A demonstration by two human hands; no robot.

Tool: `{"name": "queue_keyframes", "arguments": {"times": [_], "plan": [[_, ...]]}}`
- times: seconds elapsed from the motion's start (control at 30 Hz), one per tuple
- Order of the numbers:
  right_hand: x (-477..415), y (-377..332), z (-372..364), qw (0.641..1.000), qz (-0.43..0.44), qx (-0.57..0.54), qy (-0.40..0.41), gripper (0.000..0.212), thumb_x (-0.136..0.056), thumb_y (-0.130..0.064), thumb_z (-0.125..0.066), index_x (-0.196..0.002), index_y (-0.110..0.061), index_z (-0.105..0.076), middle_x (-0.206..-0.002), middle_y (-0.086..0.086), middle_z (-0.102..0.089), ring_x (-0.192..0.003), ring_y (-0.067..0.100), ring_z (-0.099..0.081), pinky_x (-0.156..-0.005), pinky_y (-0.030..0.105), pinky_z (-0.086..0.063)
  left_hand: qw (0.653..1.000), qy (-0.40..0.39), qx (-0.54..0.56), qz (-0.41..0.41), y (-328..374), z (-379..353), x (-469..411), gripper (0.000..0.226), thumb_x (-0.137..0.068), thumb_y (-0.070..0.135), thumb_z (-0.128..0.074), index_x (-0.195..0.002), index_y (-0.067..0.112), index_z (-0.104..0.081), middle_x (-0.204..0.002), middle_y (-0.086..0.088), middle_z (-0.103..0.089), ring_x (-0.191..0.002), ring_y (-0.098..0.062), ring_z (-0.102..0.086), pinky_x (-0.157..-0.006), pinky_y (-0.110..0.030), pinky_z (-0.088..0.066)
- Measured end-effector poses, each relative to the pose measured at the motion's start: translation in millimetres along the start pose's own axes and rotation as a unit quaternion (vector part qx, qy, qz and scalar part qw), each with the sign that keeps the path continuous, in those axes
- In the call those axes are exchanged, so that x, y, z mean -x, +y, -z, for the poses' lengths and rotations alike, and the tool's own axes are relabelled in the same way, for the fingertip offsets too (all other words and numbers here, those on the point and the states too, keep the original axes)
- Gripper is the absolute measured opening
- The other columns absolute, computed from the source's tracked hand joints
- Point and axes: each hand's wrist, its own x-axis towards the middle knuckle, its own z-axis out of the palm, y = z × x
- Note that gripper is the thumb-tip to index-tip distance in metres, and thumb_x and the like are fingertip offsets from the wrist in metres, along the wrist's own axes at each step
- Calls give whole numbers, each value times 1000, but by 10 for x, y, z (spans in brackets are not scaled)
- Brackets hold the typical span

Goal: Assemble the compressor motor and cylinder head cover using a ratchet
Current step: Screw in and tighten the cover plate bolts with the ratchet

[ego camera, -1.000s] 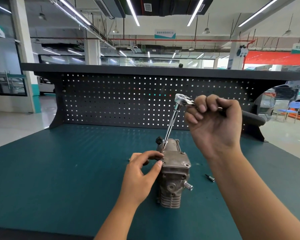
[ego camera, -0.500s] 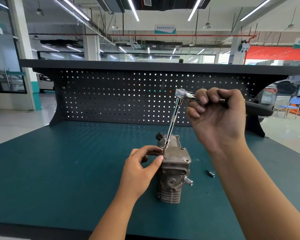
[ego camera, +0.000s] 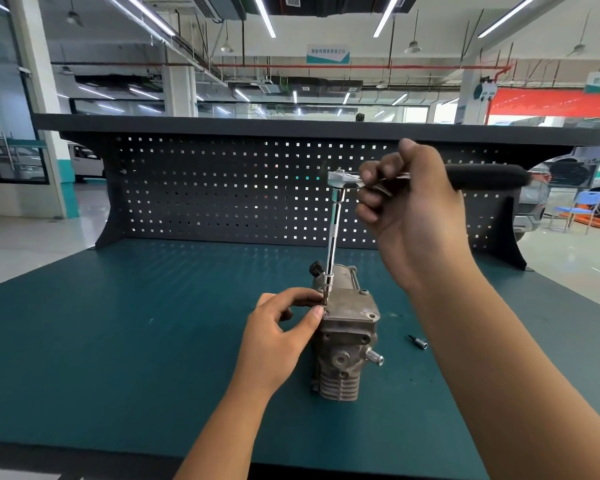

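A grey metal compressor (ego camera: 343,344) with a finned cylinder stands on the green bench mat, its flat cylinder head cover (ego camera: 352,306) on top. A chrome ratchet (ego camera: 343,180) with a long extension (ego camera: 333,237) stands almost upright, its tip at the cover's far left corner. My right hand (ego camera: 413,216) grips the ratchet near its head, and the black handle (ego camera: 485,176) sticks out to the right. My left hand (ego camera: 278,337) pinches the extension's tip with thumb and forefinger at the cover's left edge. The bolt under the tip is hidden.
A small socket bit (ego camera: 418,342) lies on the mat to the right of the compressor. A black pegboard back panel (ego camera: 222,188) rises at the bench's far edge. The bench's front edge (ego camera: 118,448) runs close to me.
The ratchet handle has swung clockwise from pointing right-and-down to level, pointing right. The extension now stands more upright. My left hand stays at the tip.
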Motion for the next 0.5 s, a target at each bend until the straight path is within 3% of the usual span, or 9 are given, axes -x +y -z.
{"name": "queue_keyframes", "arguments": {"times": [0.1,0.23,0.4,0.5], "plan": [[18,55,-74,998,25,58,4,37,-97,-21,-42,-61,-14,-45,-59,0,-54,-47,10,-40,-43,21,-34,1000,2,4,7,-3,-5,15,27,-83,25,-70,-87,52,-65,-88,15,-60,-81,-4,-51,-79,-16,-41],[81,120,-77,989,60,132,22,47,-87,-32,-47,-42,-25,-58,-54,-6,-55,-46,9,-43,-49,26,-36,1000,15,1,9,36,-26,7,18,-80,36,-69,-85,53,-65,-85,27,-62,-75,-6,-47,-70,-8,-38],[69,112,-90,976,68,203,27,35,-79,-37,-49,-47,-31,-62,-59,-1,-55,-46,9,-44,-54,32,-36,999,17,46,18,39,-41,-4,24,-81,23,-70,-86,47,-68,-83,19,-68,-70,-12,-45,-67,-19,-38],[85,113,-85,965,88,248,3,27,-79,-34,-51,-55,-25,-61,-64,2,-59,-49,9,-47,-52,30,-39,999,19,45,24,37,-43,2,28,-82,20,-69,-85,48,-69,-84,14,-68,-73,-13,-49,-69,-16,-40]]}}
